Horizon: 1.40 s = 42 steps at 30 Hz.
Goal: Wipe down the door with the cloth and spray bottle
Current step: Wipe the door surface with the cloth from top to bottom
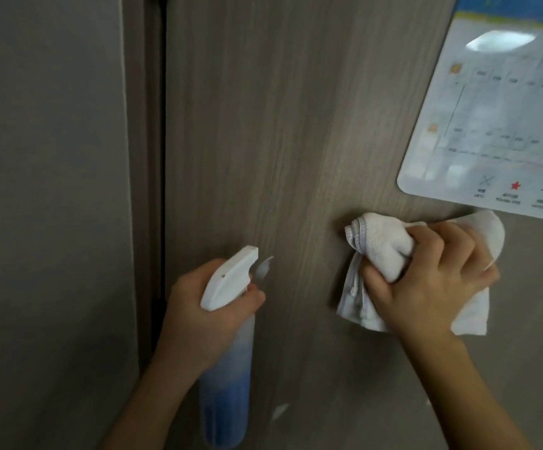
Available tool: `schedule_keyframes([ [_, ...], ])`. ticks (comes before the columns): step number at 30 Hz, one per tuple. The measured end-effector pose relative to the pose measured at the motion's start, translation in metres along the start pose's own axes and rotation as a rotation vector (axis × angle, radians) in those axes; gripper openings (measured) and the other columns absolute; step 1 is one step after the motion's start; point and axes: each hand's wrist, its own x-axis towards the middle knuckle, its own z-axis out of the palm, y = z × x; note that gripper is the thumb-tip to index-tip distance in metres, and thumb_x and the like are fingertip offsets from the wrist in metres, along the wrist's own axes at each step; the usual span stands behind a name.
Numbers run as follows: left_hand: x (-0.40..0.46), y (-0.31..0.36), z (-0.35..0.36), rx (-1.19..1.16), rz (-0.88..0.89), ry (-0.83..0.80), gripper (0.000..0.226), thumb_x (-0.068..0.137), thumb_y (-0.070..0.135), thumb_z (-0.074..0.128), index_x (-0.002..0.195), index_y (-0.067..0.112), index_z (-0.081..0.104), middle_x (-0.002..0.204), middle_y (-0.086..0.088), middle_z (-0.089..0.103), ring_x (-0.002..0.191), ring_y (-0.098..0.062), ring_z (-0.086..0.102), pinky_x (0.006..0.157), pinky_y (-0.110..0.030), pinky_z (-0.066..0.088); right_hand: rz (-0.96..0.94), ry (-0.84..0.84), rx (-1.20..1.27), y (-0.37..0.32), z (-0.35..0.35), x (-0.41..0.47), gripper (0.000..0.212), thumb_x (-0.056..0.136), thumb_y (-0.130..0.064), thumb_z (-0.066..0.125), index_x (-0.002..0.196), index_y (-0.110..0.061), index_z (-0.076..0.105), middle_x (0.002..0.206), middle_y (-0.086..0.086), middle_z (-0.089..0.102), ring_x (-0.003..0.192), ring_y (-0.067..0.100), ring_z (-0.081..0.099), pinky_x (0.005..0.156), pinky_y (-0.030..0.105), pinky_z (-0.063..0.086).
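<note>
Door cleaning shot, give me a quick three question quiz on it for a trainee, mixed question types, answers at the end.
1. True or false: the left hand holds the spray bottle.
2. Multiple choice: where is the cloth?
A. draped over the bottle
B. bunched in the right hand against the door
C. lying flat on the sign
3. Fill in: the sign on the door sits ____ the cloth.

Key: 1 true; 2 B; 3 above.
</note>
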Motion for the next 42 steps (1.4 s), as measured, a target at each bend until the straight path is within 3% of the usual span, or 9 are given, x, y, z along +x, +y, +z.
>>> schedule_keyframes([
  [5,-0.003,-0.005,0.002,0.062,0.093,0.006,0.037,0.067,0.037,0.077,0.081,0.004,0.068,0.078,-0.006,0.067,0.076,-0.021,0.067,0.066,-0.03,0.056,0.026,-0.025,0.034,-0.002,-0.002,0.0,0.059,0.08,-0.061,0.057,0.105,-0.008,0.056,0.118,0.01,0.046,0.114,0.03,0.041,0.086,0.052,0.033],
  [16,-0.014,-0.018,0.011,0.158,0.045,0.005,0.025,0.071,0.031,0.073,0.078,0.007,0.069,0.071,-0.006,0.067,0.073,-0.021,0.067,0.063,-0.037,0.057,0.074,-0.073,0.041,-0.013,-0.004,-0.011,0.058,0.078,-0.06,0.059,0.107,-0.009,0.056,0.119,0.007,0.044,0.116,0.031,0.042,0.085,0.055,0.036],
  [19,-0.016,-0.02,0.013,0.185,0.041,0.001,0.035,0.069,0.041,0.072,0.076,0.008,0.067,0.077,-0.002,0.066,0.071,-0.021,0.066,0.06,-0.04,0.056,0.089,-0.076,0.039,-0.015,-0.004,-0.012,0.057,0.077,-0.058,0.06,0.107,-0.009,0.057,0.118,0.01,0.048,0.116,0.032,0.042,0.085,0.054,0.035],
  [21,-0.018,-0.023,0.012,0.192,0.046,0.007,0.038,0.067,0.049,0.069,0.075,0.012,0.066,0.077,0.0,0.066,0.069,-0.019,0.066,0.058,-0.036,0.056,0.092,-0.074,0.041,-0.016,-0.004,-0.013,0.056,0.077,-0.056,0.06,0.105,-0.008,0.059,0.117,0.01,0.05,0.116,0.031,0.042,0.085,0.054,0.035],
  [26,-0.021,-0.032,0.006,0.18,0.062,0.056,0.019,0.07,0.031,0.076,0.077,0.016,0.067,0.079,0.002,0.068,0.073,-0.015,0.067,0.059,-0.019,0.054,0.112,-0.082,0.075,-0.026,-0.002,-0.013,0.055,0.076,-0.055,0.062,0.103,-0.007,0.061,0.115,0.015,0.056,0.116,0.03,0.04,0.086,0.054,0.035],
  [31,-0.023,-0.023,-0.008,0.126,0.074,0.103,0.021,0.065,0.036,0.077,0.081,0.036,0.062,0.088,0.013,0.068,0.079,0.0,0.068,0.066,-0.011,0.054,0.101,-0.06,0.067,-0.056,0.01,-0.006,0.054,0.08,-0.058,0.06,0.102,-0.009,0.06,0.115,0.013,0.055,0.116,0.032,0.042,0.086,0.054,0.035],
  [34,-0.022,-0.015,-0.018,0.121,0.063,0.117,0.021,0.063,0.035,0.079,0.08,0.031,0.067,0.086,0.01,0.071,0.079,-0.006,0.069,0.067,-0.011,0.054,0.076,-0.05,0.074,-0.087,0.019,-0.004,0.053,0.082,-0.06,0.058,0.102,-0.011,0.058,0.114,0.013,0.058,0.116,0.032,0.045,0.086,0.052,0.034],
  [38,-0.022,-0.005,-0.037,0.068,0.034,0.139,0.019,0.064,0.024,0.086,0.077,0.03,0.073,0.074,0.016,0.073,0.072,0.001,0.069,0.062,-0.007,0.051,-0.096,-0.123,0.08,-0.129,0.028,-0.038,0.052,0.079,-0.059,0.064,0.104,-0.015,0.055,0.119,0.008,0.048,0.118,0.031,0.045,0.087,0.052,0.034],
  [42,-0.024,0.006,-0.052,0.055,0.045,0.134,0.023,0.056,0.045,0.081,0.077,0.043,0.072,0.075,0.024,0.073,0.072,0.006,0.068,0.061,-0.006,0.051,-0.305,-0.225,0.103,-0.151,0.032,-0.081,0.055,0.072,-0.057,0.072,0.106,-0.019,0.051,0.12,0.005,0.046,0.118,0.026,0.046,0.091,0.054,0.032],
])
